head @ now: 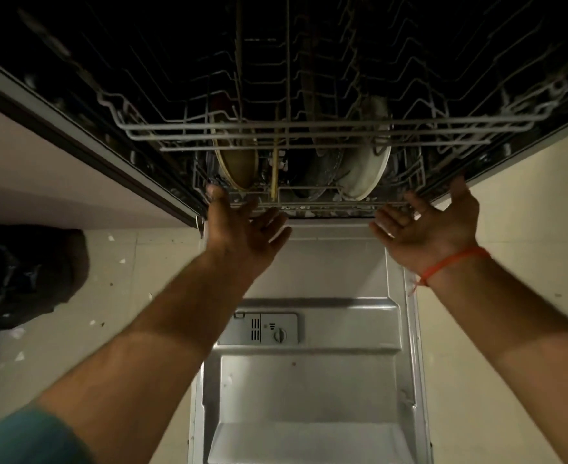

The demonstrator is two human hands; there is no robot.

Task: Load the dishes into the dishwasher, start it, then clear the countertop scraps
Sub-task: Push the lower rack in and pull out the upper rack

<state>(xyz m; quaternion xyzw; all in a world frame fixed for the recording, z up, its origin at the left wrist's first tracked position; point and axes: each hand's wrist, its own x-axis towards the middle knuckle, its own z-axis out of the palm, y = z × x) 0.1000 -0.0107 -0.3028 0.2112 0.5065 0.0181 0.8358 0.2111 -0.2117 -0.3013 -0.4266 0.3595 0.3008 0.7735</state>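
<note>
Head view: plates (363,169) stand on edge in the lower rack (309,205), inside the dishwasher's dark tub. Left hand (242,229) and right hand (430,222), fingers spread and released, reach its front edge above the lowered door (309,380); tiled floor (497,329) flanks it.

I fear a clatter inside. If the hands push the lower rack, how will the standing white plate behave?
The white plate stands on edge between wire tines of the lower rack, so it will probably stay put, perhaps rattling. It looks ceramic, so likely stiff, rather heavy, and chippable against the neighbouring dark dish.
</note>
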